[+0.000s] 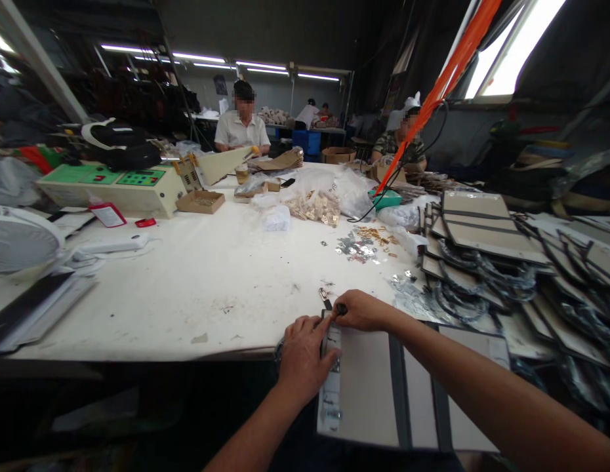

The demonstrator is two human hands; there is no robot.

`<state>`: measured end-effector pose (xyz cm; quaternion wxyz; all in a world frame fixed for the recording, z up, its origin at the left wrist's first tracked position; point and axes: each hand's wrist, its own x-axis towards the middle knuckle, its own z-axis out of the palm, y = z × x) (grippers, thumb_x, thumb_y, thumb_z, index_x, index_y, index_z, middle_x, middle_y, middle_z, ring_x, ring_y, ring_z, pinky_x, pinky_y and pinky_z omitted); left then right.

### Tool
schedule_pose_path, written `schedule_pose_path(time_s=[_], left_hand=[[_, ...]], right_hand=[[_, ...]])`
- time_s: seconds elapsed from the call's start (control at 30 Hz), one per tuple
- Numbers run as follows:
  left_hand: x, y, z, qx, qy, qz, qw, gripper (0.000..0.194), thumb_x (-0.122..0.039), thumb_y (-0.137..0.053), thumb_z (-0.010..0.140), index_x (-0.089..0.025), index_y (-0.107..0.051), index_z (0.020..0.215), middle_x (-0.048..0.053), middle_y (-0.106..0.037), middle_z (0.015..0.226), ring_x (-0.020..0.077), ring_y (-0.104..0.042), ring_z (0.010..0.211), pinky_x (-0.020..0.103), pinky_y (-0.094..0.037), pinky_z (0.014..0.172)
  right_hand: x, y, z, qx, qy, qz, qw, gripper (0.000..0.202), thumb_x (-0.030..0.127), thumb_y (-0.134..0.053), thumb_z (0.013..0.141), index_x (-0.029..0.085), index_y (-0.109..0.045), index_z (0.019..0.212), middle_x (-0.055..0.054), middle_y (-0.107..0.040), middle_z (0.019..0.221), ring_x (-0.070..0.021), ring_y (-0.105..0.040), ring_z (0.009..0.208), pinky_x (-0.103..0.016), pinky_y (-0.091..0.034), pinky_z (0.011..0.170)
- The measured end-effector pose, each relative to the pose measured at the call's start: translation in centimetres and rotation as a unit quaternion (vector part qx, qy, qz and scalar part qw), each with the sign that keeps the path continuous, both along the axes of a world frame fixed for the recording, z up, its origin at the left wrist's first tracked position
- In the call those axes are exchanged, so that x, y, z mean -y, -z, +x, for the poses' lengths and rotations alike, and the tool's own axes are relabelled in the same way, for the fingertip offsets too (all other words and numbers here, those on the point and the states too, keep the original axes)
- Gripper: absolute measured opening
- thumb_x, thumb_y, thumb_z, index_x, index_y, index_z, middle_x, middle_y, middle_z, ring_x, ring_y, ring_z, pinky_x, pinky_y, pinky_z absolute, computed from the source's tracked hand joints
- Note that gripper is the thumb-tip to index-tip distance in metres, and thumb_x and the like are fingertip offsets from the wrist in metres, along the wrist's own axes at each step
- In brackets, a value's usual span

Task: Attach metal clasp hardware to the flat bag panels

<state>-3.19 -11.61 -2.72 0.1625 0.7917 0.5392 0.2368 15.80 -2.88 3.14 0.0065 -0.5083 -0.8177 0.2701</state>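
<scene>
A flat beige panel with dark stripes lies at the table's front edge, partly overhanging it. My left hand rests on its left edge, fingers pressed near the top left corner; whether they pinch the panel is unclear. Closed around a small dark tool, my right hand meets the panel's top left corner. Just beyond the corner a dark strap with a metal end sticks out. Silvery metal plates and gold-coloured pieces lie scattered farther back.
Stacked beige panels with plastic-wrapped handles fill the right side. Plastic bags lie at the back. A green-topped machine, an open cardboard box and a white fan stand left. Two people sit across the table.
</scene>
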Motion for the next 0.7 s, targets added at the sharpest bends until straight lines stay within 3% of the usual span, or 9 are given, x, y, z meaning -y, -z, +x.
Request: schedule_pose_path(time_s=[0.27, 0.4, 0.5, 0.6, 0.7], left_hand=[[-0.2, 0.1, 0.2, 0.016, -0.003, -0.003, 1.000, 0.059, -0.031, -0.074, 0.086, -0.028, -0.059, 0.143, 0.005, -0.066, 0.131, 0.0278, -0.052, 0.124, 0.045, -0.041, 0.106], [0.4, -0.4, 0.1, 0.027, -0.036, -0.013, 0.999, 0.054, -0.035, -0.072, 0.086, -0.025, -0.062, 0.138, 0.006, -0.070, 0.126, 0.0296, -0.055, 0.120, 0.047, -0.042, 0.106], [0.1, -1.3, -0.2, 0.014, -0.044, -0.068, 0.997, 0.062, -0.046, -0.070, 0.085, -0.023, -0.059, 0.142, 0.010, -0.072, 0.125, 0.0318, -0.059, 0.117, 0.048, -0.044, 0.106], [-1.7, -2.8, -0.5, -0.031, -0.064, -0.176, 0.982, 0.068, -0.049, -0.061, 0.088, -0.021, -0.053, 0.149, 0.014, -0.072, 0.125, 0.0331, -0.064, 0.116, 0.046, -0.049, 0.102], [-3.9, -4.4, -0.3, -0.066, -0.059, -0.248, 0.965, 0.050, -0.047, -0.067, 0.080, -0.022, -0.073, 0.123, 0.013, -0.078, 0.110, 0.0357, -0.070, 0.109, 0.045, -0.055, 0.091]], right_hand=[[0.9, 0.3, -0.8, 0.064, 0.076, 0.038, 0.994, 0.021, 0.036, -0.069, 0.083, 0.022, -0.079, 0.097, -0.010, -0.078, 0.104, -0.0271, -0.069, 0.094, -0.030, -0.043, 0.073], [2.1, 1.0, -0.7, 0.047, 0.081, 0.052, 0.994, 0.018, 0.031, -0.069, 0.082, 0.021, -0.077, 0.094, -0.010, -0.077, 0.103, -0.0263, -0.069, 0.095, -0.031, -0.045, 0.078], [2.4, 3.1, -0.2, 0.005, 0.107, 0.046, 0.993, 0.012, 0.028, -0.067, 0.079, 0.022, -0.074, 0.085, -0.008, -0.076, 0.094, -0.0254, -0.069, 0.088, -0.031, -0.045, 0.076], [1.3, 5.8, 0.4, -0.059, 0.089, 0.026, 0.994, 0.006, 0.029, -0.066, 0.074, 0.025, -0.071, 0.076, -0.006, -0.076, 0.083, -0.0260, -0.070, 0.081, -0.033, -0.046, 0.074], [0.6, 7.1, 0.8, -0.110, 0.071, 0.002, 0.991, 0.004, 0.031, -0.066, 0.071, 0.027, -0.069, 0.070, -0.005, -0.076, 0.077, -0.0274, -0.070, 0.077, -0.035, -0.047, 0.073]])
